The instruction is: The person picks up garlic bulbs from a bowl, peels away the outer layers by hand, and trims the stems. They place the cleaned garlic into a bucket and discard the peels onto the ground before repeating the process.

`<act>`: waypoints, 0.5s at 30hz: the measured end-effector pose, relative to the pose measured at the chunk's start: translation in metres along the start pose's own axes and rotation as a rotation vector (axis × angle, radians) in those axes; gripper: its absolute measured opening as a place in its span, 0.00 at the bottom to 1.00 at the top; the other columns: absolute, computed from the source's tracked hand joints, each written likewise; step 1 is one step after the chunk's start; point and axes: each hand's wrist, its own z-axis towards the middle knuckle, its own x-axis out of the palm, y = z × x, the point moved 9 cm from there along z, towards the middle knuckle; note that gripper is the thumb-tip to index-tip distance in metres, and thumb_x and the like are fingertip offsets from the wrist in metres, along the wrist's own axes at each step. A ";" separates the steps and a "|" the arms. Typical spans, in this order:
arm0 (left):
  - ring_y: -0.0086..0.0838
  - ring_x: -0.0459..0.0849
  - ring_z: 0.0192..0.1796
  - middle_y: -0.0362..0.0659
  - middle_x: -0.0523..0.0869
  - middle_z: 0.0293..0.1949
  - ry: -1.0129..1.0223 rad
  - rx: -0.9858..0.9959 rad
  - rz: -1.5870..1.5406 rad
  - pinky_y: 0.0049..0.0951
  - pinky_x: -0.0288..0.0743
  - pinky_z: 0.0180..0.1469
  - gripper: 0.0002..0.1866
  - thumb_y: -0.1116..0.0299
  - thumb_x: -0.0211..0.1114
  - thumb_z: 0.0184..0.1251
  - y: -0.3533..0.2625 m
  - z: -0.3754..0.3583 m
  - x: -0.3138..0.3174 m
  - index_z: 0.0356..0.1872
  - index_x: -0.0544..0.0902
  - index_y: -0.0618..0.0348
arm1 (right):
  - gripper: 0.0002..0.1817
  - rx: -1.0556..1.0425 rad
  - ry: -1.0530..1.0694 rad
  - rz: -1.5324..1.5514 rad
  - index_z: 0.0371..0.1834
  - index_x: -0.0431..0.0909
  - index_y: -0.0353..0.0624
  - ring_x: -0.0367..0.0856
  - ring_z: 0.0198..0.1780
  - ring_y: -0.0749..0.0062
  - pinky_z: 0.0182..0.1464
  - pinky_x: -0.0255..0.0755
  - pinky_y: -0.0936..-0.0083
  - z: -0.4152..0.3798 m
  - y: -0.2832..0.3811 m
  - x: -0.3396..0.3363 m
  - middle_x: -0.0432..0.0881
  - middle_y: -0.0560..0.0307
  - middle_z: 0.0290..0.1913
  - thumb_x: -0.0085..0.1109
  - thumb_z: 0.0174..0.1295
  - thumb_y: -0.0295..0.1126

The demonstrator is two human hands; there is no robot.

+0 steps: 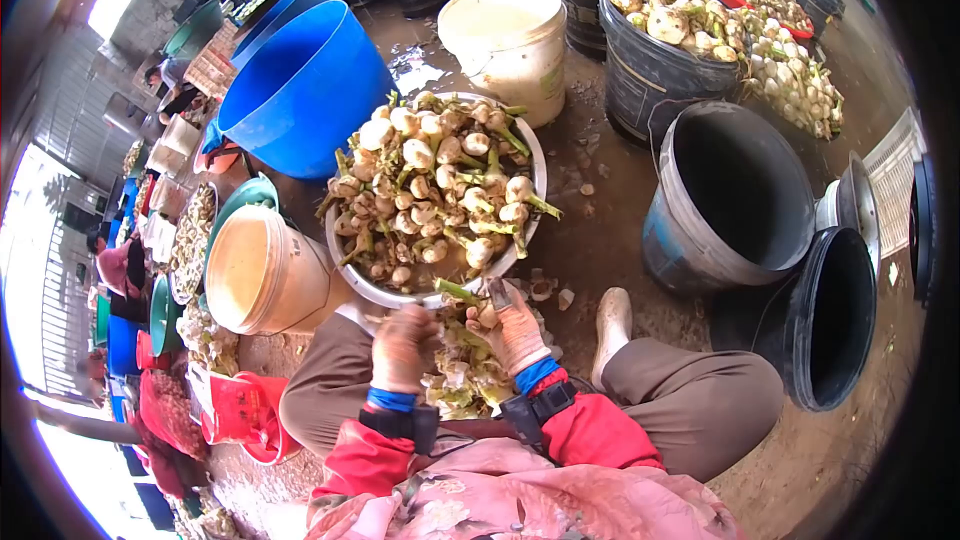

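Observation:
My right hand [513, 332] is closed around a pale garlic bulb [487, 316], whose cut green stem [456, 291] points left. A short dark, flat piece like a blade [498, 293] shows at its fingertips; I cannot make out how it is held. My left hand [402, 348] is just left of the bulb, its fingers curled and smeared by motion. In front of both hands, a white basin [537, 202] holds a heap of garlic bulbs [430, 180] with stems. Peeled skins and leaves [462, 375] are piled between my legs, below the hands.
A blue tub [300, 90] and white buckets [515, 35] [262, 270] stand around the basin. Dark buckets [735, 195] [835, 320] are on the right. A full black tub [665, 75] stands behind, beside heaped bulbs [795, 80]. Other people [120, 265] sit at far left.

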 end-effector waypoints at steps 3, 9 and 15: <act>0.16 0.75 0.37 0.36 0.81 0.37 0.099 0.210 0.533 0.18 0.72 0.43 0.25 0.65 0.66 0.60 0.011 -0.027 0.036 0.56 0.75 0.67 | 0.17 0.125 -0.009 -0.377 0.51 0.77 0.41 0.78 0.43 0.75 0.48 0.71 0.76 -0.009 -0.008 0.012 0.80 0.61 0.39 0.54 0.67 0.42; 0.31 0.82 0.39 0.47 0.83 0.39 0.064 0.200 0.937 0.30 0.76 0.44 0.28 0.60 0.69 0.51 -0.001 -0.025 0.016 0.55 0.76 0.60 | 0.18 0.071 0.205 -0.832 0.55 0.75 0.35 0.76 0.49 0.77 0.55 0.68 0.80 -0.013 -0.005 0.027 0.81 0.58 0.48 0.56 0.62 0.27; 0.47 0.83 0.38 0.55 0.82 0.35 -0.012 0.497 1.450 0.37 0.77 0.42 0.34 0.56 0.72 0.44 -0.017 -0.033 0.029 0.55 0.77 0.60 | 0.19 -0.170 0.228 -1.301 0.56 0.76 0.44 0.79 0.54 0.59 0.55 0.70 0.72 -0.018 -0.002 0.040 0.80 0.45 0.51 0.56 0.59 0.28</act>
